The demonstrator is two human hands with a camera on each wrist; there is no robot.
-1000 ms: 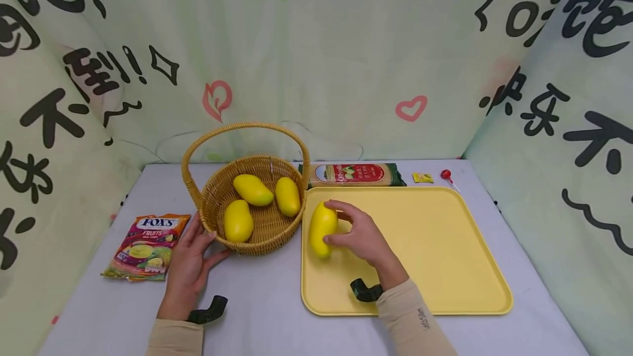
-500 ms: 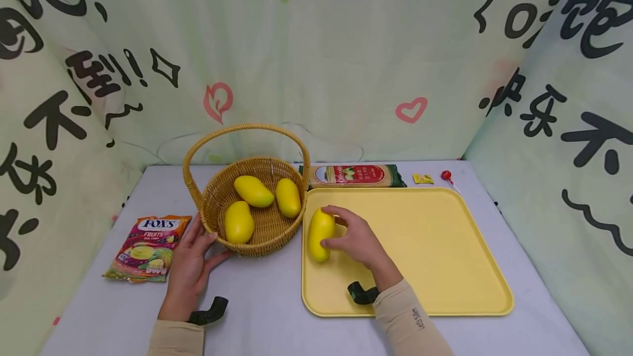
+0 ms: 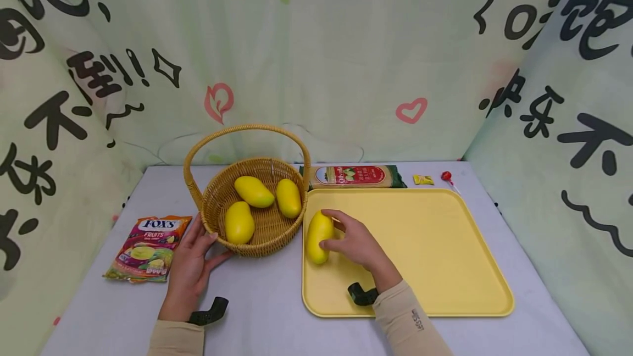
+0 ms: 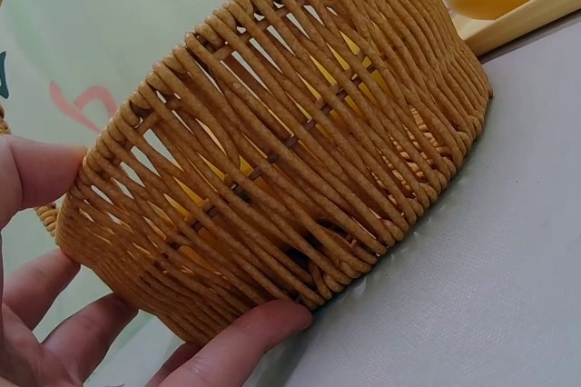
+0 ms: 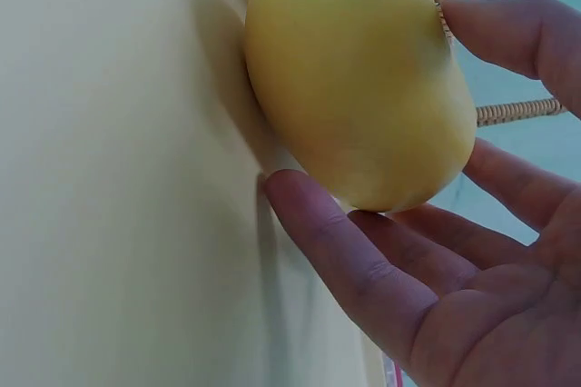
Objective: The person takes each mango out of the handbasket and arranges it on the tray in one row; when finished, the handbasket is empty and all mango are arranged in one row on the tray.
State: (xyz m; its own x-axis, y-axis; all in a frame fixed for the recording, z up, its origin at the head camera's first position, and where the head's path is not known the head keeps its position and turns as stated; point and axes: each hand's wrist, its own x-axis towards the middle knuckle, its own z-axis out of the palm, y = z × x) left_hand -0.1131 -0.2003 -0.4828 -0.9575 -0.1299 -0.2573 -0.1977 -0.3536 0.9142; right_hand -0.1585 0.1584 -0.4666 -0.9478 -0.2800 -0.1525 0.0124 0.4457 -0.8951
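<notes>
A yellow mango [image 3: 320, 238] stands near the left edge of the yellow tray [image 3: 420, 268]. My right hand [image 3: 356, 243] grips it from the right, thumb on the near side and fingers toward the far end. In the right wrist view, fingers and thumb lie around the mango [image 5: 359, 78], close to the tray surface. My left hand [image 3: 190, 268] holds the near left side of a wicker basket [image 3: 269, 246], with digits at its rim and base in the left wrist view. Several mangoes, including one at the front [image 3: 239, 223], lie inside the basket.
Left of the basket lies a FOX'S candy bag [image 3: 147, 249], close to my left hand. Behind the tray are a long noodle-like packet [image 3: 353, 176], a small yellow candy [image 3: 423, 179] and a red lollipop [image 3: 447, 176]. The basket's tall handle [image 3: 247, 127] arches upward.
The mango on the tray has shifted slightly left and toward me, with my right hand following it. My left hand and the basket have hardly moved.
</notes>
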